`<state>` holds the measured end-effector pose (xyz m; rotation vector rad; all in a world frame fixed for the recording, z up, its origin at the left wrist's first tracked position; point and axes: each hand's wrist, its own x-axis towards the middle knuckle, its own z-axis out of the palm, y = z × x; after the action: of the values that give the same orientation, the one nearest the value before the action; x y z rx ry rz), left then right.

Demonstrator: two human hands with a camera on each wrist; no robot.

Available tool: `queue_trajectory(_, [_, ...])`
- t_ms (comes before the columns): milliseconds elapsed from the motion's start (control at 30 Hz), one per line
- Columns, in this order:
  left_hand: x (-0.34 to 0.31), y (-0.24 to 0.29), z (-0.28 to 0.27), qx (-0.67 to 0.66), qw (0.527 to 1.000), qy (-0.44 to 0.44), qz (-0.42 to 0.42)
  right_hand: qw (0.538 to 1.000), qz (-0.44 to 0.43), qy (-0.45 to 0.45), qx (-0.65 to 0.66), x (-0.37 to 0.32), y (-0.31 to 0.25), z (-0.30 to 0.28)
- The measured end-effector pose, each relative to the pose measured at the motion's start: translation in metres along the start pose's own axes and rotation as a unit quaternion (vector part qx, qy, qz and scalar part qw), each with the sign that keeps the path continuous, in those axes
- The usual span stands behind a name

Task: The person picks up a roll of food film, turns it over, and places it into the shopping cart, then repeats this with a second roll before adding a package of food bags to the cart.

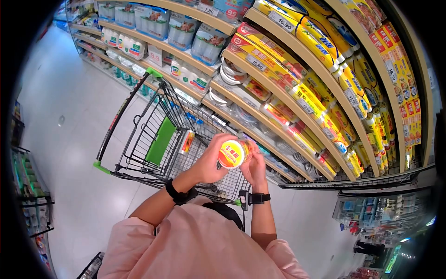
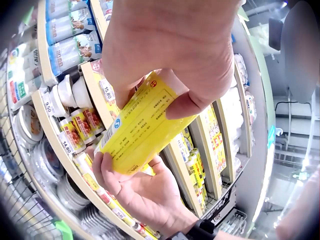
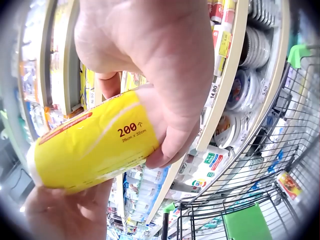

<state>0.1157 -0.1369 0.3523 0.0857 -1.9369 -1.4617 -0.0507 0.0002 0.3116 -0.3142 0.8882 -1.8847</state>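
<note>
Both hands hold a roll of plastic bags (image 1: 232, 154) over the shopping cart (image 1: 134, 139). It has a yellow wrapper, marked 200 and 26cm x 32cm in the right wrist view, and a round yellow and red end label faces up in the head view. My left hand (image 1: 213, 160) grips one end, its thumb lying along the wrapper in the left wrist view. The right hand (image 1: 254, 168) curls its fingers around the other end. Inside the cart lies a small yellow, red and white package (image 1: 187, 142), near the green panel (image 1: 161, 141).
A long shelf unit (image 1: 260, 111) runs beside the cart, stocked with yellow rolls (image 1: 320, 42), boxes (image 1: 265, 46), stacked bowls (image 1: 231, 73) and blue-white packs (image 1: 206, 43). Price tags line its edges. White floor (image 1: 79, 139) spreads left of the cart; another rack (image 1: 32, 186) stands beyond.
</note>
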Motion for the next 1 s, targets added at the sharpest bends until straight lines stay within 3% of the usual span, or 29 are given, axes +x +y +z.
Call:
queue_trajectory(433, [-0.002,0.003,0.005,-0.004,0.999,0.012,-0.040,0.997,0.060,0.047,-0.019,-0.017,0.006,-0.013])
queue_trajectory(567, [-0.006,-0.008,0.000,-0.029,0.996,0.038,-0.079,0.998,0.063,-0.002,-0.018,-0.025,0.001,-0.022])
queue_trajectory(667, [-0.016,-0.030,-0.005,-0.241,0.951,0.069,-0.182,0.997,0.069,-0.025,-0.027,-0.027,-0.002,-0.026])
queue_trajectory(733, [-0.025,-0.047,-0.012,-0.264,0.928,0.084,-0.251,0.991,0.078,-0.055,-0.089,-0.028,-0.007,-0.020])
queue_trajectory(800, [-0.034,-0.062,-0.016,-0.304,0.881,0.107,-0.347,0.989,0.064,-0.013,-0.129,-0.026,-0.007,-0.009])
queue_trajectory(900, [-0.043,-0.074,-0.021,-0.297,0.853,0.091,-0.419,0.979,0.054,0.062,-0.188,-0.017,0.003,-0.011])
queue_trajectory(967, [-0.057,-0.099,-0.022,-0.276,0.838,0.063,-0.467,0.970,0.093,0.087,-0.208,-0.013,0.002,-0.023])
queue_trajectory(1000, [-0.062,-0.099,-0.022,-0.203,0.875,0.039,-0.438,0.964,0.113,0.098,-0.218,-0.012,0.004,-0.027])
